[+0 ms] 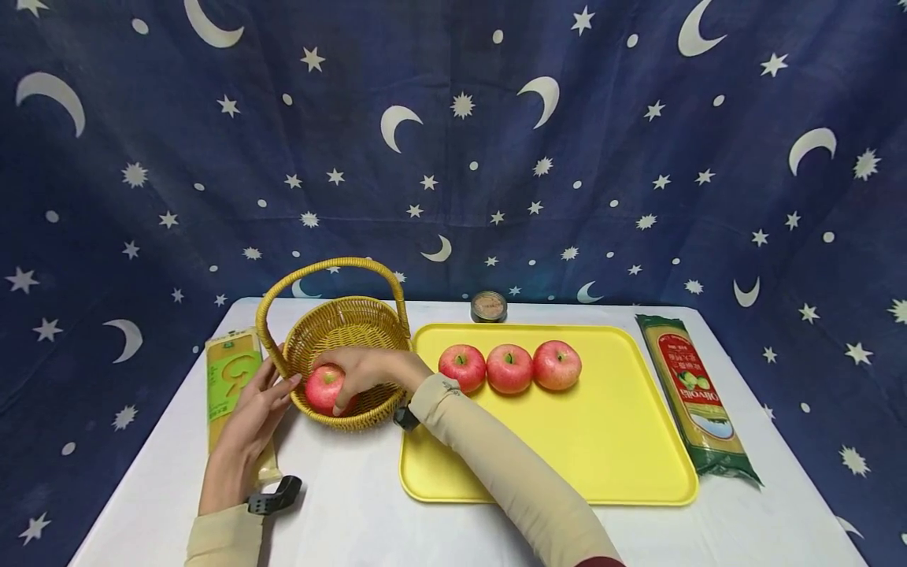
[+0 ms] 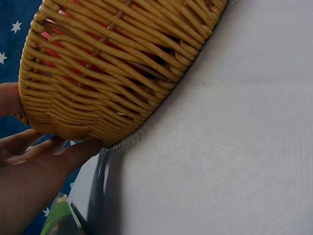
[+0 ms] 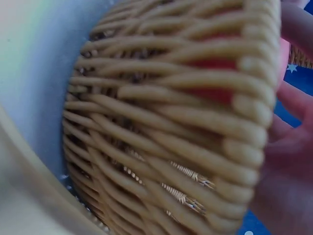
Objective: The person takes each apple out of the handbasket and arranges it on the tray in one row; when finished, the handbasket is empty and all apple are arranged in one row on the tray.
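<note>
A yellow-brown wicker basket (image 1: 347, 315) with a tall arched handle stands left of the yellow tray. My right hand (image 1: 364, 368) reaches down inside it and grips a red apple (image 1: 323, 387) near the basket's front left wall. Red shows through the weave (image 3: 171, 93) in the right wrist view. My left hand (image 1: 255, 409) holds the basket's left side by the foot of the handle, its fingers against the outer wall (image 2: 98, 105) and rim. On the tray (image 1: 567, 449), three more red apples (image 1: 510, 368) sit in a row along the back, the leftmost partly behind my right arm.
Beneath my left arm lies a yellow-and-green packet (image 1: 230, 370). A green-ended pasta packet (image 1: 697, 394) lies right of the tray, and a small round jar (image 1: 489, 306) stands behind it. Blue star-and-moon cloth (image 1: 453, 181) hangs behind the white table (image 1: 347, 504).
</note>
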{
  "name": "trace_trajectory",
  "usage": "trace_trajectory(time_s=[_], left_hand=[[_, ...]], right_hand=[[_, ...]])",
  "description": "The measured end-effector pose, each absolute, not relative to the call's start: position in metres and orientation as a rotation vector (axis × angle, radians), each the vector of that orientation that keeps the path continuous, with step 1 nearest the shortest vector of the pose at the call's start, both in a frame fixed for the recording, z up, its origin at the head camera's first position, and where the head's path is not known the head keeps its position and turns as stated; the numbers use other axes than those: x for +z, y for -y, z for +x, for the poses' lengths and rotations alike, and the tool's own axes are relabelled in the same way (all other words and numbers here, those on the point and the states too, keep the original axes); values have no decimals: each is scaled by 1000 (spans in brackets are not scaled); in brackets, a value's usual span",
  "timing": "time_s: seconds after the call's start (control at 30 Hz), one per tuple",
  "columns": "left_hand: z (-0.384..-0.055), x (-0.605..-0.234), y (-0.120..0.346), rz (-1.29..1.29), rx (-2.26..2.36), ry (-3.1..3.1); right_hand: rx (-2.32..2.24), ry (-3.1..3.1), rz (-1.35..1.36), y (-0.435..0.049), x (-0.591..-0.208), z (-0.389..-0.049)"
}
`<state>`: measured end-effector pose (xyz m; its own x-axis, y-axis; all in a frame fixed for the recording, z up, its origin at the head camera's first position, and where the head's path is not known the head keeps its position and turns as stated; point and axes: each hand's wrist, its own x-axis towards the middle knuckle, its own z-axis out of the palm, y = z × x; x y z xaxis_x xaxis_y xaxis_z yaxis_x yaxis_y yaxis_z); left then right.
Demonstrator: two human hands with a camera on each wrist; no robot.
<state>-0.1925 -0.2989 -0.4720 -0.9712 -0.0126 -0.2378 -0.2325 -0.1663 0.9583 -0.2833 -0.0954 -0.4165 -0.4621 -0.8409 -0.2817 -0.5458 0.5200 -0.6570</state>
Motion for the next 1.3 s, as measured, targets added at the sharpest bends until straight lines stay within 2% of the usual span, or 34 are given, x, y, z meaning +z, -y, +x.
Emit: trace_trajectory(time_s=[0.33, 0.47, 1.3], left_hand=[[-192, -473, 297, -295, 2274, -1931], [-193, -472, 298, -306, 2277, -1932], [-192, -472, 297, -312, 2265, -1926]], right_hand=[[-568, -2295, -1241, 84, -419, -271], [-616, -2366, -1178, 77, -418, -266], [-1254, -2509, -1021, 17, -418, -231]])
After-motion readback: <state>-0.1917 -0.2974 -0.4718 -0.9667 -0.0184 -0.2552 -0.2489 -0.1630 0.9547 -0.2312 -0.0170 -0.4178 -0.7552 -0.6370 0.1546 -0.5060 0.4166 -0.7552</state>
